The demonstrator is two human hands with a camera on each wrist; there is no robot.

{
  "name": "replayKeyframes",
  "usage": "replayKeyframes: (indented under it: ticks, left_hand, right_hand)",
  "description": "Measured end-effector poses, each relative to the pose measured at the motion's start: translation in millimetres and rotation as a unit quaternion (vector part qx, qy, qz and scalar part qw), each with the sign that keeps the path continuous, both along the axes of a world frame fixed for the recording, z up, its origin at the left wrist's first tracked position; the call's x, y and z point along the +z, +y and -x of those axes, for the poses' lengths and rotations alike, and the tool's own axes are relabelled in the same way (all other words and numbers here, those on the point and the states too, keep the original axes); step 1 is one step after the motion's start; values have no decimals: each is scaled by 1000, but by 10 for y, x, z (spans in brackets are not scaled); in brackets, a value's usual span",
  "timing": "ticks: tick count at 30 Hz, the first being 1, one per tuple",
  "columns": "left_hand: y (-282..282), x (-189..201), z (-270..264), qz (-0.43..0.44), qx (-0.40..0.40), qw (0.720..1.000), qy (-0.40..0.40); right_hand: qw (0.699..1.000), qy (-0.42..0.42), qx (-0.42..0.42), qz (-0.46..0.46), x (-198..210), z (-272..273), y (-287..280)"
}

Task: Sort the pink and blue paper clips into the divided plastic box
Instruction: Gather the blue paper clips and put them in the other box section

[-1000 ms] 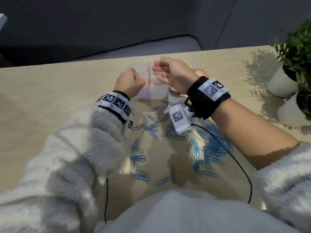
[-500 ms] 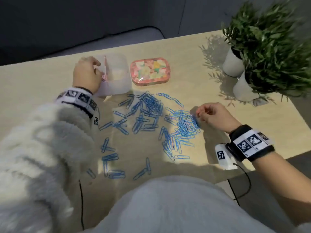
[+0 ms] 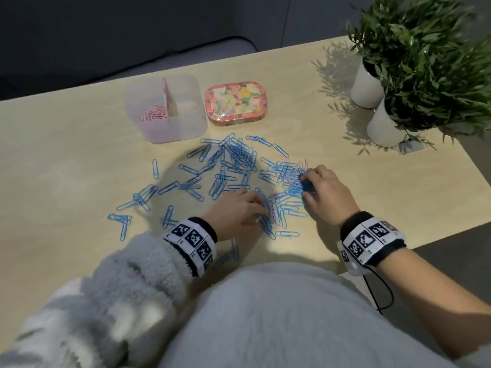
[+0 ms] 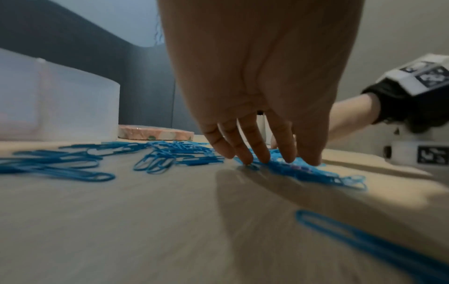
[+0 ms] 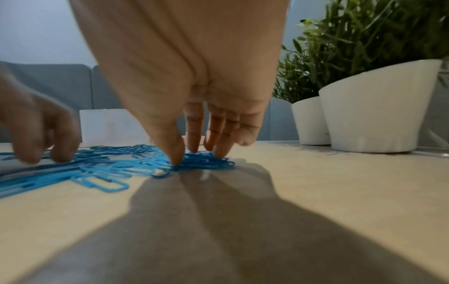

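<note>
Pressing straight fingertips on the blue clips (image 3: 233,166) spread just in front of the box (image 3: 186,128), the left hand (image 3: 236,211) and right hand (image 3: 326,195) grip nothing; pink clips (image 3: 154,115) fill the box's left compartment.

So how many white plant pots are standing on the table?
2. Both stand at the table's far right corner: the far pot further back and the near pot in front of it, side by side, each partly covered by leaves. Others may be outside the view.
</note>
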State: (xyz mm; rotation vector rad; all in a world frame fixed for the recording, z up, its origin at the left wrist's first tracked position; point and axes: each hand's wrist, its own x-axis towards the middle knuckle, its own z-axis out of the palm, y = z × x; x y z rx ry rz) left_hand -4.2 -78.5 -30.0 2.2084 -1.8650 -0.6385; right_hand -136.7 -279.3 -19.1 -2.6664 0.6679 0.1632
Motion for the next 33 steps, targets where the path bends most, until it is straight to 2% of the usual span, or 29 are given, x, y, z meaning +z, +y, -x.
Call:
replayKeyframes:
  ticks: [3, 8, 12, 15, 18, 22, 25, 27, 29, 31, 33]
  left_hand:
    - [229, -53, -41, -6, 1, 999, -32]
    - [424, -21, -53, 28, 53, 995, -79]
    - [266, -20, 113, 42, 15, 996, -76]
    - [231, -55, 172, 30, -23, 995, -95]
    - [274, -50, 132, 23, -27, 993, -113]
    - [277, -19, 34, 37, 9, 991, -125]
    - [113, 9, -14, 60, 36, 994, -83]
    - [-54, 11, -38, 52, 40, 996, -67]
    - [-208, -7, -52, 61, 31, 994, -86]
    - [-302, 11, -49, 33, 16, 997, -68]
    - [-356, 28, -57, -41, 0, 997, -63]
  right_hand:
    - [999, -34, 25, 1, 22, 6, 67]
    - [991, 2, 117, -62, 16, -90, 349]
    - [994, 18, 97, -44, -45, -175, 478]
    - [993, 39, 65, -87, -58, -198, 459]
    - [988, 34, 52, -144, -40, -145, 337]
    - [952, -18, -15, -305, 27, -37, 92]
    - [927, -98, -108, -347, 68, -37, -75]
    - [883, -131, -176, -415, 82, -78, -131]
    - [845, -128, -204, -478, 89, -137, -136]
    - [833, -106, -207, -503, 83, -200, -122]
    - [815, -97, -224, -526, 68, -247, -133]
